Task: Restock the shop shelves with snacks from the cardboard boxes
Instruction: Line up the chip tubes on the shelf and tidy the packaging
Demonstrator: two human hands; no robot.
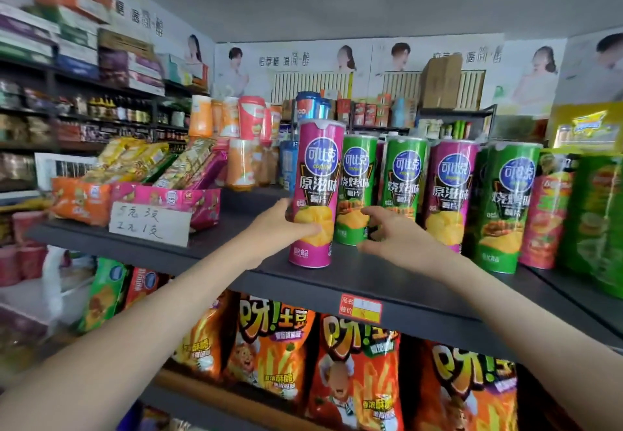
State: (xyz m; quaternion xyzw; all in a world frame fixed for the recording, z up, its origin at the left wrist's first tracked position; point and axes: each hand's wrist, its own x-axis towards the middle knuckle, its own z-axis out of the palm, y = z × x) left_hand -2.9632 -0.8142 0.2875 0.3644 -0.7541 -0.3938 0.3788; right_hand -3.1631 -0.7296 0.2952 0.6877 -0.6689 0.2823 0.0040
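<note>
While hand-held — tube beside green tubes

Left grip tight — right grip slack

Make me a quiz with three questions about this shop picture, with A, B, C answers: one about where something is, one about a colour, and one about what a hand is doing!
1. Where are the orange chip bags?
A. On top of the cans
B. On the shelf under the cans
C. In the person's hand

2. What colour is the can that the left hand holds?
A. Pink
B. Blue
C. Yellow

3. What is the right hand doing?
A. Squeezing a bag
B. Making a fist
C. Reaching with spread fingers, holding nothing

Answers:
1 B, the bags sit below the dark shelf that carries the cans.
2 A, its label is pink with a blue badge.
3 C, its fingers are spread beside a green can.
</note>
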